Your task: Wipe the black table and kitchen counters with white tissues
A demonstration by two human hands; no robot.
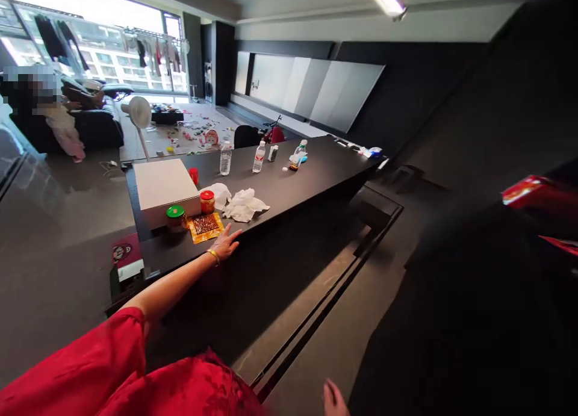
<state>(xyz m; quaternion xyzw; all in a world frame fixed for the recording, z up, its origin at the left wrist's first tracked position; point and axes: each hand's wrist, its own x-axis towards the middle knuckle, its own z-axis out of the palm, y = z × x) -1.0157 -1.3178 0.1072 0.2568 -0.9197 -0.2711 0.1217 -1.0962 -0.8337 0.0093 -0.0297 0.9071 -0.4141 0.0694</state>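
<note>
While an orange packet lies flat near the close edge of a long dark table, the person's left hand rests just beside it, palm down at that edge. Its fingers are loosely spread and pinch nothing — the edge perhaps serves as a support. Whether a fingertip touches the packet, I cannot tell from where I stand. A green-lidded jar stands to the packet's left and a red-lidded jar behind it, both upright by a white box, probably grouped for easy reach. Crumpled white tissue sits to the right, seemingly just dropped loose. Farther back, two clear bottles stand upright, away from the near edge, where a sleeve is less likely to knock them. Low down, well apart from the table, the right hand shows only partly — I cannot tell how far it opens or whether it grips anything.
</note>
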